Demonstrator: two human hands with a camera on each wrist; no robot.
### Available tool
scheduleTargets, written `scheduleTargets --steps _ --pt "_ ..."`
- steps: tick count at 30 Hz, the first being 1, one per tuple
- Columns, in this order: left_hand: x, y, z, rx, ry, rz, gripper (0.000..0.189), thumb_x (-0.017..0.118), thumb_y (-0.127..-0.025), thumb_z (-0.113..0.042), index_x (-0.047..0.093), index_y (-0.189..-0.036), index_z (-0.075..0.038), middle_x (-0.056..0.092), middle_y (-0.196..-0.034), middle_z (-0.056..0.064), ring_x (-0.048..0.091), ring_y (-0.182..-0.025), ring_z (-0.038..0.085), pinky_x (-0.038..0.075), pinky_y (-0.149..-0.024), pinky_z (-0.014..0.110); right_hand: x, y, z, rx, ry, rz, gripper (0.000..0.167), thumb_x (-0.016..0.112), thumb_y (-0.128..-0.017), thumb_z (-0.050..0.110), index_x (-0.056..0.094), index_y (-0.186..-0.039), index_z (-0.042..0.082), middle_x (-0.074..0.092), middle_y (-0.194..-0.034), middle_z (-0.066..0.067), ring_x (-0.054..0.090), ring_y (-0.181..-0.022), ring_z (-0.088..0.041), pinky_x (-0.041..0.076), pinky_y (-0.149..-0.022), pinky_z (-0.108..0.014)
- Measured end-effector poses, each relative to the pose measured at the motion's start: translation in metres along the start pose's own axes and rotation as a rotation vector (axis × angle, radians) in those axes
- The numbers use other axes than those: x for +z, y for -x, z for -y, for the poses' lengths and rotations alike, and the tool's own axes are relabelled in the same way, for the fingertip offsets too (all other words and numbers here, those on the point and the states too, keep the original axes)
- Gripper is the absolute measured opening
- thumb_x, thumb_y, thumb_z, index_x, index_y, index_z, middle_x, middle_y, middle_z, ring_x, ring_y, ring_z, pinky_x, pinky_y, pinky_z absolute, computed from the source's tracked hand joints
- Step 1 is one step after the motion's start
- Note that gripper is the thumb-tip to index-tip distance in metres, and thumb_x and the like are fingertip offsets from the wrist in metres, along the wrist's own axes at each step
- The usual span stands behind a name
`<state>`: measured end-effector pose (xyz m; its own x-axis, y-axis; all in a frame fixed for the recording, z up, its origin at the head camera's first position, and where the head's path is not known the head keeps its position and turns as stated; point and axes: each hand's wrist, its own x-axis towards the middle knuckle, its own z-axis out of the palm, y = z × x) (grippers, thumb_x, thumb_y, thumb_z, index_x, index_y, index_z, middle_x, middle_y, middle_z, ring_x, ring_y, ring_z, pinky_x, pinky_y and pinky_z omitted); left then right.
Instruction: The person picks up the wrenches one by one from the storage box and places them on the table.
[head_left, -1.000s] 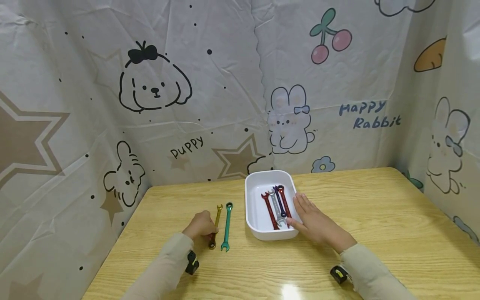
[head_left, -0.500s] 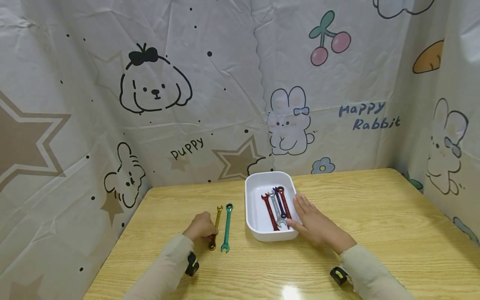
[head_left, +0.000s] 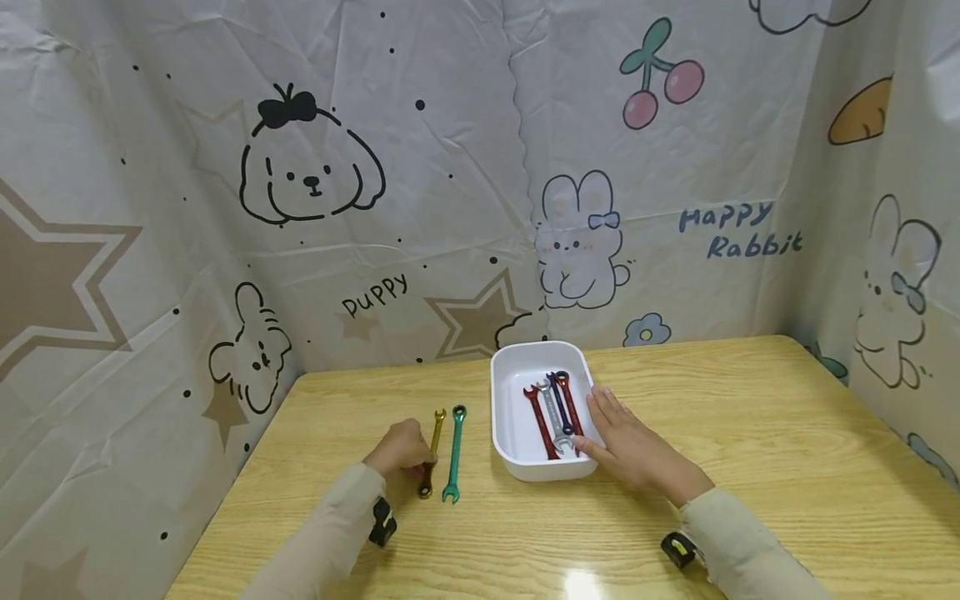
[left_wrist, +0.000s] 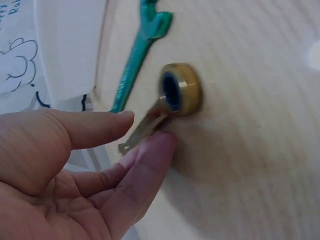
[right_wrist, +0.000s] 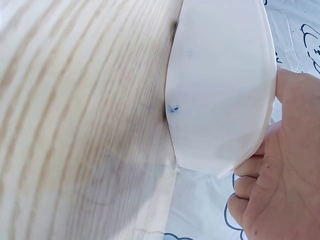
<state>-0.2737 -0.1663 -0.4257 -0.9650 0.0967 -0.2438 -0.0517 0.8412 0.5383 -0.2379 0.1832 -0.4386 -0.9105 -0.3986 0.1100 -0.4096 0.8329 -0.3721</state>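
Observation:
My left hand [head_left: 400, 448] pinches a gold combination wrench [head_left: 437, 430] by its shaft, between thumb and fingertips. In the left wrist view its ring end [left_wrist: 184, 90] faces the camera, tipped up off the wood. Just right of it in the head view, a green combination wrench [head_left: 454, 458] lies on the table. My right hand [head_left: 628, 440] rests along the right rim of a white plastic box [head_left: 543, 472], fingers stretched out, thumb over the near corner. Inside the box lie a red wrench [head_left: 541, 422], a silver wrench [head_left: 552, 410], a purple wrench [head_left: 559, 403] and another red wrench [head_left: 568, 403].
Everything stands on a wood-grain table [head_left: 720, 400]. Behind it and at both sides hangs a pale printed cloth [head_left: 450, 167] with cartoon animals. A black wrist camera [head_left: 382, 523] is strapped under the left sleeve, and another wrist camera [head_left: 678, 550] under the right one.

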Motion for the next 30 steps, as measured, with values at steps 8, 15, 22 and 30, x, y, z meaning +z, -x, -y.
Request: scheduleTargets --steps 8,15,22,30 --pt "-0.021 -0.006 -0.019 0.017 0.132 -0.02 0.02 0.065 -0.088 -0.006 0.064 -0.071 0.006 0.065 -0.072 0.017 0.063 -0.058 0.02 0.058 -0.061 0.033 0.002 0.0 -0.001 0.002 0.003 -0.002 0.081 0.039 -0.099 0.051 0.015 -0.149 -0.009 0.009 -0.157 -0.024 0.007 -0.145 -0.041 0.013 -0.116 -0.051" --pt "-0.033 -0.011 -0.048 0.076 0.247 -0.057 0.019 0.065 -0.09 -0.012 0.065 -0.096 0.007 0.065 -0.092 0.018 0.067 -0.082 0.033 0.058 -0.065 0.031 0.001 0.0 0.0 -0.006 -0.002 -0.008 0.081 0.039 -0.099 0.051 0.016 -0.148 -0.01 0.011 -0.157 -0.026 0.008 -0.144 -0.042 0.014 -0.115 -0.052" --pt "-0.031 -0.016 -0.077 0.095 0.378 -0.076 0.022 0.065 -0.09 -0.011 0.064 -0.101 0.007 0.065 -0.094 0.018 0.069 -0.085 0.031 0.058 -0.069 0.03 0.0 0.0 -0.001 0.0 -0.003 -0.004 0.081 0.04 -0.099 0.051 0.016 -0.148 -0.009 0.01 -0.157 -0.025 0.007 -0.145 -0.041 0.014 -0.115 -0.052" --pt "-0.02 -0.026 -0.103 0.105 0.455 -0.069 0.024 0.065 -0.09 -0.01 0.064 -0.105 0.009 0.066 -0.098 0.019 0.068 -0.09 0.031 0.057 -0.071 0.028 0.001 0.0 -0.001 -0.011 -0.002 -0.015 0.081 0.04 -0.1 0.05 0.017 -0.148 -0.01 0.011 -0.156 -0.026 0.008 -0.144 -0.042 0.014 -0.115 -0.053"
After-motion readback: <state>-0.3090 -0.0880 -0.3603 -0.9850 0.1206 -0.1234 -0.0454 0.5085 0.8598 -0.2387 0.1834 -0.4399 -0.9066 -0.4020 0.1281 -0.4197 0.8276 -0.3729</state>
